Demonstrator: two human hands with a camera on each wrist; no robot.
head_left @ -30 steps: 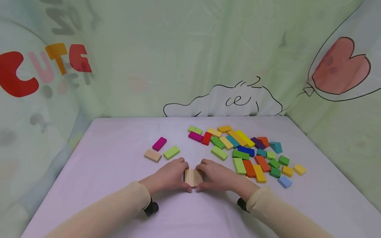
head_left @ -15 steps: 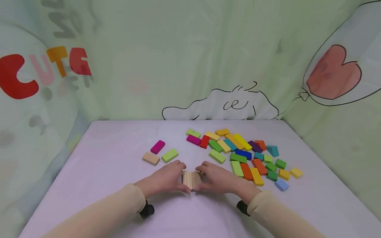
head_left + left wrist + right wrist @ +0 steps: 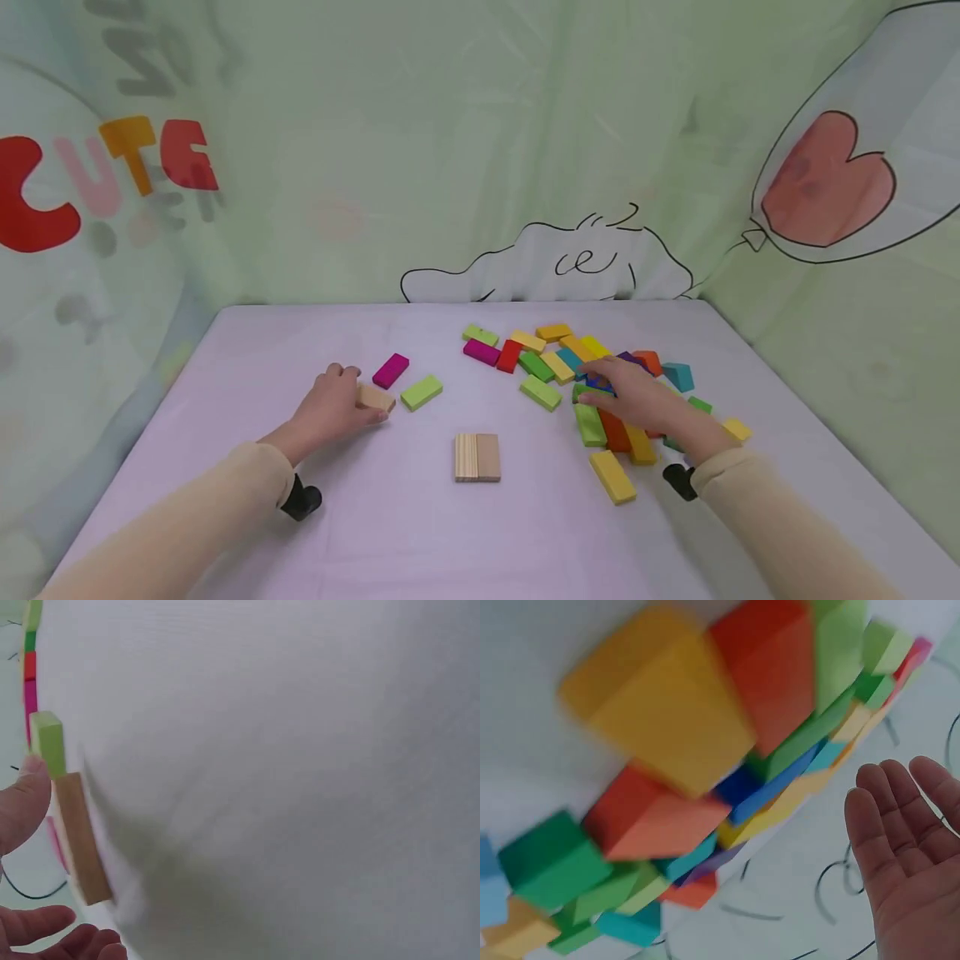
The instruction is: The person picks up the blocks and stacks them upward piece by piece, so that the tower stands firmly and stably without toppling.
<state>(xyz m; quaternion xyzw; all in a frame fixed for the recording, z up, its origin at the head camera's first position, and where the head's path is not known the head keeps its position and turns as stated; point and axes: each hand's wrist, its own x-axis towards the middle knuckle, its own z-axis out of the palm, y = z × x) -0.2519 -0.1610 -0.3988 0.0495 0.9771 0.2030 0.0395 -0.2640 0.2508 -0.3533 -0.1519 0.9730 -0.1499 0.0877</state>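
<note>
My left hand [image 3: 330, 408] spans a plain wooden block [image 3: 374, 397], its thumb and fingers spread apart. In the left wrist view, the thumb [image 3: 22, 806] and the fingers [image 3: 56, 937] stand apart at either end of that same block [image 3: 81, 840]. My right hand [image 3: 633, 396] reaches over the coloured blocks with fingers extended, holding nothing; the right wrist view shows its palm [image 3: 919, 877] beside blurred blocks. Between the hands, two plain wooden blocks [image 3: 477, 457] lie side by side, their long sides together.
A magenta block [image 3: 391, 371] and a light green block [image 3: 422, 392] lie right of my left hand. Several coloured blocks spread across the right half of the table, with a yellow block [image 3: 612, 477] nearest me. A printed cloth wall [image 3: 360, 167] rises behind the table.
Both hands have let go of the middle wooden blocks and moved apart. The left has gone left to another wooden block, the right has gone right over the coloured blocks.
</note>
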